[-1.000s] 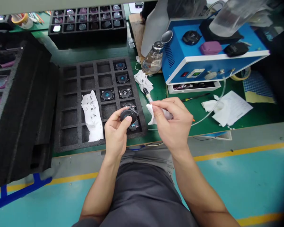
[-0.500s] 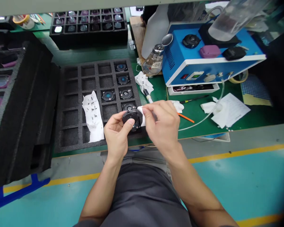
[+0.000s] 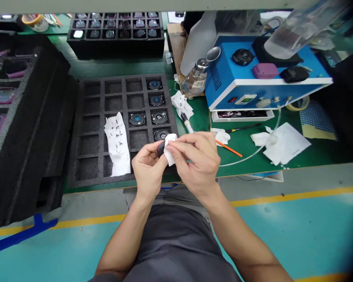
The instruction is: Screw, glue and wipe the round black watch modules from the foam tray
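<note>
My left hand (image 3: 148,168) is closed around a round black watch case (image 3: 161,149), held over the near right corner of the foam tray. Between the fingers of my right hand (image 3: 195,162) is a folded white wipe (image 3: 170,149), pressed against the watch case and covering most of it. The black foam tray (image 3: 88,131) beneath holds several round black watch cases, such as one with a blue centre (image 3: 137,118) and one with a silver centre (image 3: 159,117). A white paper strip (image 3: 117,147) with dark scraps on it lies across the tray's compartments.
To the right stands a blue machine (image 3: 235,94) with a clear tube (image 3: 261,147). A glass bottle (image 3: 193,80), a syringe-like tool (image 3: 187,123), crumpled wipes (image 3: 182,105) and an orange stick (image 3: 229,149) lie near it. Stacked foam trays (image 3: 44,129) rise at the left.
My right hand has brought the wipe leftward from beside the watch case onto its face. The watch case has turned and is now mostly covered. The view has shifted slightly.
</note>
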{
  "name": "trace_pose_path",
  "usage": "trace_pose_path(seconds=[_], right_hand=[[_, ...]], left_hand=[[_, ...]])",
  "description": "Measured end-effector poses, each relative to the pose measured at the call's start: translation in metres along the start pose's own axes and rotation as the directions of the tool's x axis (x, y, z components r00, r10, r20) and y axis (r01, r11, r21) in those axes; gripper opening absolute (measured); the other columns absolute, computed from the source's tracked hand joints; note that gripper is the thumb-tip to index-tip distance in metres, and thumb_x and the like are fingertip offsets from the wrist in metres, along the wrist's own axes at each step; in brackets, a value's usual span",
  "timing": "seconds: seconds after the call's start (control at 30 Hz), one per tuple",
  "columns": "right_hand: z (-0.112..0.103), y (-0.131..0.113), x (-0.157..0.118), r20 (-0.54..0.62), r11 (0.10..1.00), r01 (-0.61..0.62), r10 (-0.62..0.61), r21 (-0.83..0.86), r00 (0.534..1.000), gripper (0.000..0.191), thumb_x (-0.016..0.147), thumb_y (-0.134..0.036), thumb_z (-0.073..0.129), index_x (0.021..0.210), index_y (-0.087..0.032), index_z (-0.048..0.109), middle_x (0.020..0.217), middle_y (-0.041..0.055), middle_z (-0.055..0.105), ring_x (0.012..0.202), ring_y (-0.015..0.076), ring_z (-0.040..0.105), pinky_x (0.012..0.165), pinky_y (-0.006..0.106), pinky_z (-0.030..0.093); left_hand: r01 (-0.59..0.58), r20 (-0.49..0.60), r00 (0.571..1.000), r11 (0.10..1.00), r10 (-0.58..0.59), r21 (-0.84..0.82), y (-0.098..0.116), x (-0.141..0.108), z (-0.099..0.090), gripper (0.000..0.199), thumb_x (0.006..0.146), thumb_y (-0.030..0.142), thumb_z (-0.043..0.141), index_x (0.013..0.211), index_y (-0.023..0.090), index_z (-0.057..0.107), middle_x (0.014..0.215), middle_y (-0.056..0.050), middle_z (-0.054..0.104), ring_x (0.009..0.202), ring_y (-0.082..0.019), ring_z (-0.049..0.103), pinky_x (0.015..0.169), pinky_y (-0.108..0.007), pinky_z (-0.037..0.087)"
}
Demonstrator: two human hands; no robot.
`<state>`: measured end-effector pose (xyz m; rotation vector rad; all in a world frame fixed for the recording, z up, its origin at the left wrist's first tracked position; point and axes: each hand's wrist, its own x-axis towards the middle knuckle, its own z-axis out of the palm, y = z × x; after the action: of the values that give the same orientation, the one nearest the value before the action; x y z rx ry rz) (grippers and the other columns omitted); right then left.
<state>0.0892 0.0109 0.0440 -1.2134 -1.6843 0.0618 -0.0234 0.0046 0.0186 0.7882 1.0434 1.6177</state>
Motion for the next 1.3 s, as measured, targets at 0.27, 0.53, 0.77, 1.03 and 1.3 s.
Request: trace_pose_path(seconds=[0.27,0.53,0.77,1.03,1.3], right_hand=[[-0.001,0.007,0.001,0.04,0.987,0.107,-0.103,-0.118,0.994,0.016,0.097,-0.018,0.061,0.089,-0.024,0.073,0.08,0.0041,0.07,0.079,0.0194,0.054,0.073,0.036,0.047],[-0.033,0.015,0.01,0.508,0.851,0.348,-0.115,-0.393,0.854,0.03,0.093,-0.005,0.052,0.072,-0.021,0.066,0.072,0.0084,0.061,0.077,0.0244,0.045,0.066,0.041,0.032],[-0.055,0.03,0.011,0.21,0.974,0.051,-0.004,-0.223,0.978,0.013,0.098,-0.021,0.06,0.089,-0.023,0.068,0.082,0.0046,0.067,0.078,0.0208,0.056,0.071,0.037,0.043],[-0.027,0.006,0.012,0.075,0.97,-0.174,0.163,0.172,0.984,0.007,0.096,-0.02,0.063,0.092,-0.022,0.069,0.089,0.0027,0.07,0.084,0.016,0.065,0.072,0.031,0.051],[0.009,0.012,0.0,0.078,0.983,-0.121,0.111,0.141,0.991,0.018,0.101,-0.024,0.056,0.092,-0.02,0.072,0.087,0.0045,0.071,0.083,0.0161,0.066,0.075,0.032,0.053]], left_hand=[[-0.062,0.004,0.998,0.994,0.061,0.095,-0.004,-0.005,0.001,0.025,0.072,0.021,0.089,0.095,0.019,0.078,0.09,-0.004,0.079,0.083,-0.015,0.075,0.079,-0.028,0.062],[-0.109,-0.059,0.991,0.982,0.119,0.156,-0.003,-0.006,0.006,0.025,0.074,0.022,0.088,0.095,0.019,0.076,0.089,-0.002,0.075,0.081,-0.013,0.072,0.076,-0.024,0.06],[-0.071,-0.031,0.997,0.997,0.071,0.013,-0.002,-0.004,0.0,0.033,0.071,0.03,0.093,0.096,0.021,0.073,0.09,0.0,0.075,0.081,-0.011,0.072,0.076,-0.021,0.058],[-0.015,-0.012,1.0,0.999,0.015,-0.037,0.004,-0.004,0.003,0.032,0.07,0.027,0.094,0.095,0.021,0.074,0.086,0.001,0.075,0.076,-0.009,0.069,0.074,-0.019,0.056],[0.091,-0.062,0.993,0.987,-0.1,-0.133,0.01,-0.001,0.002,0.034,0.062,0.023,0.096,0.088,0.018,0.074,0.085,0.0,0.075,0.077,-0.01,0.07,0.075,-0.022,0.057]])
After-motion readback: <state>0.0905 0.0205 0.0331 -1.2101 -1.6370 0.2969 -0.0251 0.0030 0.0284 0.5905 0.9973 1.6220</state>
